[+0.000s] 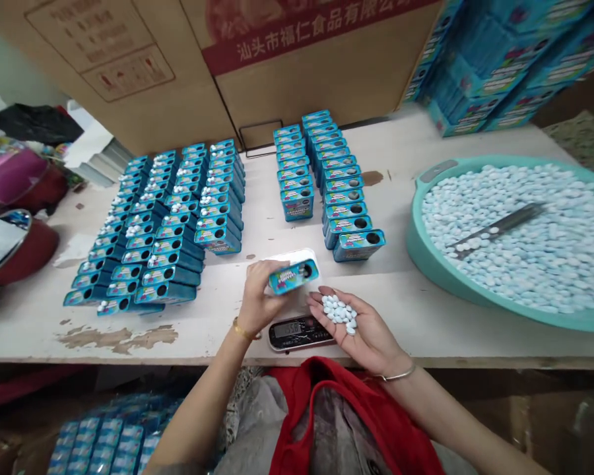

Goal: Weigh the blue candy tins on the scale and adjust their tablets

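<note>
My left hand (258, 290) is closed round a small blue printed tin (292, 277), tilted so that the dark hole in its top faces up. Palm up beside it, my right hand (371, 330) cups a small heap of pale oval candies (339, 310). The fingertips of that hand come close to the tin's right end; whether they touch it I cannot tell. A white tray (307, 256) shows behind the tin. Below both hands lies a digital scale (287, 334) with a lit display, partly covered by my right hand.
Rows of blue tins (178, 231) stand at left, many with candies on top. More tins (341, 191) stand in two rows at centre. A turquoise basin (420, 244) of candies holds a metal scoop (509, 221). Cardboard boxes (301, 86) line the back; wrapped packs (495, 72) are stacked behind right.
</note>
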Demonstrator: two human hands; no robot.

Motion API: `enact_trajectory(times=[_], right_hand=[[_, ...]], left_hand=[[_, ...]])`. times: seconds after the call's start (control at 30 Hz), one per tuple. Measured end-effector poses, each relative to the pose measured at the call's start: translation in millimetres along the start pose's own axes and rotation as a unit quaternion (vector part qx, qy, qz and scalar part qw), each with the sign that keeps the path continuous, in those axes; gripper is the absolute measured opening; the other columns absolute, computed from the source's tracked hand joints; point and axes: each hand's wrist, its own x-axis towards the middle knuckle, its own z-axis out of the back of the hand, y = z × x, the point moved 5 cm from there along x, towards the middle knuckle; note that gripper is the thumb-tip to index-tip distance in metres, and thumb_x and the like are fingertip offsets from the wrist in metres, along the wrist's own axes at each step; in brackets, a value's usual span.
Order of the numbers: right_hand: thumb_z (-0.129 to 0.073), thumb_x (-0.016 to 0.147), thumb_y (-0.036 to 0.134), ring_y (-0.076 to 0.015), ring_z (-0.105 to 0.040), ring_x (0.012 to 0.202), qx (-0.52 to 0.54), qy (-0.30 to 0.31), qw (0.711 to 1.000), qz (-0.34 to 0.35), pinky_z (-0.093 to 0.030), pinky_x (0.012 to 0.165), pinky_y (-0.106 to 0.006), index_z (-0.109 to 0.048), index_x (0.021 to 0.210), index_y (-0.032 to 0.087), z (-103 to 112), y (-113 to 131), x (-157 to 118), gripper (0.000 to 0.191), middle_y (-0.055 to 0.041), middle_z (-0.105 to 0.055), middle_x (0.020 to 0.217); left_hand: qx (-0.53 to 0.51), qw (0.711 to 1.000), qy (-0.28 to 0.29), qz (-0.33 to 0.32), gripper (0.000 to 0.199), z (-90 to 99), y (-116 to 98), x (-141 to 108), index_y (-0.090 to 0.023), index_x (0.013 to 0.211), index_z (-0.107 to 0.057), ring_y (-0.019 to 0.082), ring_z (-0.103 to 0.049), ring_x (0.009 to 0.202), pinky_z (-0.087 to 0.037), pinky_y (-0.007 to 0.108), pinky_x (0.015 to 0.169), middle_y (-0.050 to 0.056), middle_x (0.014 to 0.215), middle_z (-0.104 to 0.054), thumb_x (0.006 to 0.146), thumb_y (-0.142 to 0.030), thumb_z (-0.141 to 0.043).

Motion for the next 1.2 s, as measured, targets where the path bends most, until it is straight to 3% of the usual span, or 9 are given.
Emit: enact_trajectory(times=[0.13, 0.23, 0.43, 0.6, 0.7, 0.83, 1.03, 1.2], right_hand=[[-0.055, 0.081, 0.01, -0.0157, -0.069, 0.083, 0.036, 0.024, 0.999, 0.034, -0.057, 0.082, -0.03, -0.067, 0.09, 0.01, -15, 7, 6, 0.015, -0.0089, -0.073, 0.089], [-0.054, 0.081, 0.009, -0.0144, -0.069, 0.08, 0.039, 0.011, 0.998, 0.045, -0.058, 0.08, -0.029, -0.067, 0.088, 0.01, -20, 9, 7, 0.014, -0.0076, -0.073, 0.087], [-0.053, 0.082, 0.01, -0.0158, -0.069, 0.083, 0.029, -0.002, 0.998, 0.046, -0.058, 0.081, -0.031, -0.067, 0.091, 0.009, -21, 10, 3, 0.016, -0.0091, -0.073, 0.089], [-0.055, 0.083, 0.013, -0.0164, -0.069, 0.086, 0.008, 0.007, 0.999, 0.049, -0.056, 0.083, -0.029, -0.066, 0.091, 0.01, -18, 14, 1, 0.014, -0.0096, -0.072, 0.09], [-0.059, 0.082, 0.018, -0.0128, -0.067, 0.072, -0.028, 0.005, 0.999, 0.047, -0.057, 0.067, -0.022, -0.066, 0.09, 0.01, -16, 17, -5, 0.013, -0.0069, -0.07, 0.08], [-0.066, 0.078, 0.023, -0.0075, -0.058, 0.057, -0.07, 0.038, 0.995, 0.057, -0.043, 0.042, -0.012, -0.067, 0.092, 0.012, -31, 24, -17, 0.018, -0.0026, -0.063, 0.071], [-0.068, 0.075, 0.023, -0.0064, -0.052, 0.052, -0.18, 0.058, 0.979, 0.08, -0.029, 0.033, -0.01, -0.068, 0.094, 0.011, -64, 38, -29, 0.023, -0.0018, -0.059, 0.067], [-0.07, 0.073, 0.024, -0.006, -0.052, 0.051, -0.225, 0.063, 0.97, 0.072, -0.028, 0.032, -0.01, -0.069, 0.095, 0.013, -69, 43, -31, 0.025, -0.0012, -0.06, 0.067]], left_hand=[[0.15, 0.977, 0.005, -0.151, 0.034, 14.0, -32, 5, -0.029, 0.114, -0.055, 0.021, -0.058, 0.094, -0.032, 0.041, 0.086, 0.005, 0.111, -0.066, 0.081, -0.022, -0.059], [0.196, 0.967, 0.015, -0.163, 0.033, 14.3, -32, 8, -0.029, 0.113, -0.056, 0.021, -0.057, 0.092, -0.03, 0.041, 0.085, 0.004, 0.108, -0.068, 0.082, -0.019, -0.056], [0.156, 0.982, 0.008, -0.111, 0.033, 3.0, -16, 6, -0.025, 0.112, -0.055, 0.021, -0.057, 0.092, -0.032, 0.041, 0.084, 0.006, 0.108, -0.067, 0.08, -0.022, -0.06], [0.041, 0.999, -0.007, -0.012, 0.031, -3.7, -2, 6, -0.023, 0.111, -0.055, 0.02, -0.058, 0.097, -0.036, 0.039, 0.09, 0.005, 0.105, -0.065, 0.08, -0.028, -0.061], [-0.007, 0.999, -0.014, 0.029, 0.032, -7.4, 6, 7, -0.022, 0.108, -0.056, 0.02, -0.057, 0.098, -0.04, 0.039, 0.091, 0.005, 0.102, -0.064, 0.079, -0.033, -0.063], [-0.038, 0.998, -0.003, 0.047, 0.031, -12.1, 7, 6, -0.022, 0.107, -0.056, 0.02, -0.058, 0.096, -0.042, 0.039, 0.089, 0.005, 0.101, -0.064, 0.079, -0.031, -0.064], [-0.115, 0.991, 0.021, 0.07, 0.031, -23.4, -4, 0, -0.021, 0.105, -0.056, 0.019, -0.058, 0.094, -0.044, 0.036, 0.086, 0.005, 0.1, -0.063, 0.078, -0.032, -0.066], [-0.195, 0.975, 0.02, 0.107, 0.031, -33.2, -6, -6, -0.02, 0.103, -0.056, 0.019, -0.06, 0.091, -0.047, 0.034, 0.081, 0.006, 0.098, -0.062, 0.077, -0.034, -0.067]])
